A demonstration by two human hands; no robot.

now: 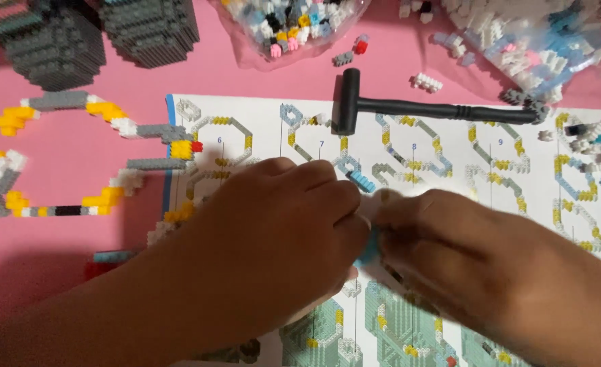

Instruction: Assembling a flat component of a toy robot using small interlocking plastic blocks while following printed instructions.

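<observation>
Pink table point(76, 258); instruction sheet point(518, 177); left hand point(280, 217), right hand point(463, 251) pinch blue brick point(368, 253)

Black mallet point(409, 107), pink table point(76, 251), grey-yellow-white brick chain point(76, 156), light-blue brick point(367, 253) between the hands.

Left hand point(280, 224) and right hand point(463, 245) meeting fingertip to fingertip, knuckles up, forearms angled inward, grip seemingly pinched shut

Pink tabletop point(76, 258) filling bg, even soft indoor light, faint shadows lower left, no walls visible
</observation>
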